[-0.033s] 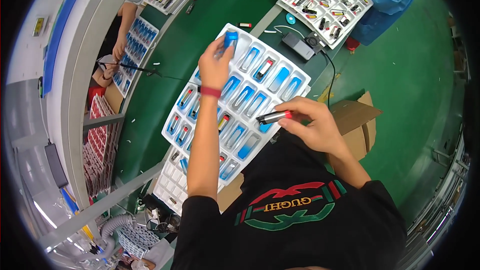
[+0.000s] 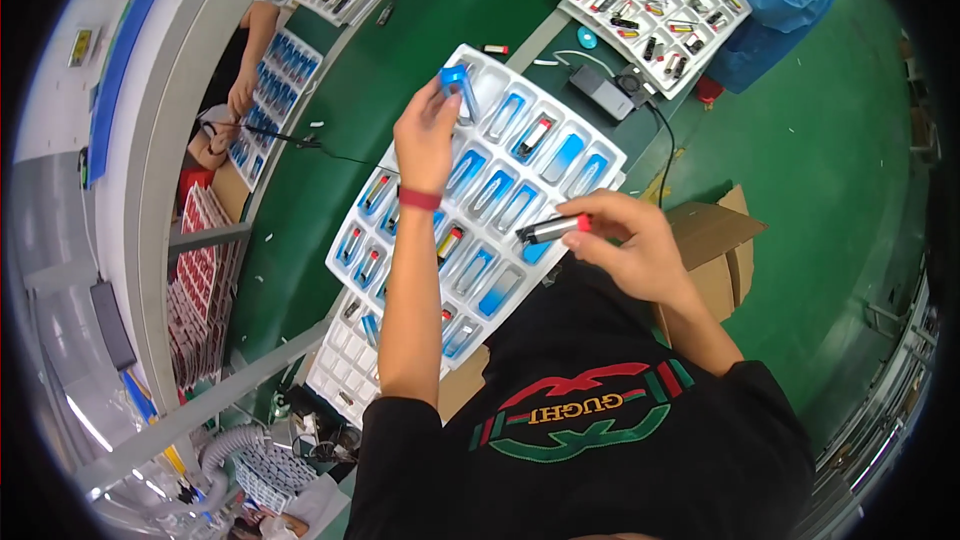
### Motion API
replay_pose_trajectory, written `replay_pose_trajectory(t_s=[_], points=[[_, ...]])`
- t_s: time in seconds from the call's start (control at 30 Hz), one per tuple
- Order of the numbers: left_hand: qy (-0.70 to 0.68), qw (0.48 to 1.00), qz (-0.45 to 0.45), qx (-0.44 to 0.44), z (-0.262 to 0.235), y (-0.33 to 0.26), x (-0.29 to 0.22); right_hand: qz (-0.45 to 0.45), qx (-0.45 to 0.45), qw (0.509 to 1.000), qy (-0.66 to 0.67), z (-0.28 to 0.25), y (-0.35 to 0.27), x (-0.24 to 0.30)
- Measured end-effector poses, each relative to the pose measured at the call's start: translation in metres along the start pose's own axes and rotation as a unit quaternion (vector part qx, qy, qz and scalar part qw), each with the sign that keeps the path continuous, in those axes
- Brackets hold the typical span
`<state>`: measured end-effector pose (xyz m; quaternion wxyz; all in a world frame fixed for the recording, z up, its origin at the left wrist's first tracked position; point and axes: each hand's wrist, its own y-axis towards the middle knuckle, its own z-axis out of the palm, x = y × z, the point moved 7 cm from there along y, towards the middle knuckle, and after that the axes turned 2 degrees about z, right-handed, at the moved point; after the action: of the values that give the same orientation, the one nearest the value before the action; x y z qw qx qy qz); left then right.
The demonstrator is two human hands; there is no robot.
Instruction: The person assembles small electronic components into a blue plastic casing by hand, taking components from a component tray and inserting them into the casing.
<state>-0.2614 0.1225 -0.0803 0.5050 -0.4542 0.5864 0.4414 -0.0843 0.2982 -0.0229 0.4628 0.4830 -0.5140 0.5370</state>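
A green table (image 2: 420, 30) fills the upper middle, under a white plastic compartment tray (image 2: 480, 200). The left hand (image 2: 425, 135) pinches a small blue plastic piece (image 2: 455, 80); the right hand (image 2: 630, 245), at centre right, grips a silver cylinder with red cap (image 2: 553, 229).

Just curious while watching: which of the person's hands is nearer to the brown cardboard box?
The right. The right hand, holding a small tube, is just beside the box; the left hand is across the white tray.

Cardboard box (image 2: 715, 240), black adapter (image 2: 602, 91) w/ cable.
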Motion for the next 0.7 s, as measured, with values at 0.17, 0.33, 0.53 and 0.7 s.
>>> replay_pose_trajectory(t_s=[0.17, 0.33, 0.53, 0.7], points=[[-0.345, 0.924, -0.163, -0.040, -0.020, -0.088, -0.023, 0.038, 0.002, 0.992, 0.122, 0.023, 0.020, 0.002], [-0.482, 0.857, -0.168, -0.076, -0.043, -0.149, -0.036, 0.053, 0.071, 0.988, 0.128, 0.073, 0.031, 0.015], [-0.261, 0.946, -0.058, -0.184, -0.085, -0.196, -0.051, 0.055, 0.099, 0.979, 0.172, 0.109, 0.023, 0.013], [-0.134, 0.978, 0.051, -0.153, -0.105, -0.220, -0.079, 0.028, 0.116, 0.983, 0.137, 0.124, 0.011, 0.038]])
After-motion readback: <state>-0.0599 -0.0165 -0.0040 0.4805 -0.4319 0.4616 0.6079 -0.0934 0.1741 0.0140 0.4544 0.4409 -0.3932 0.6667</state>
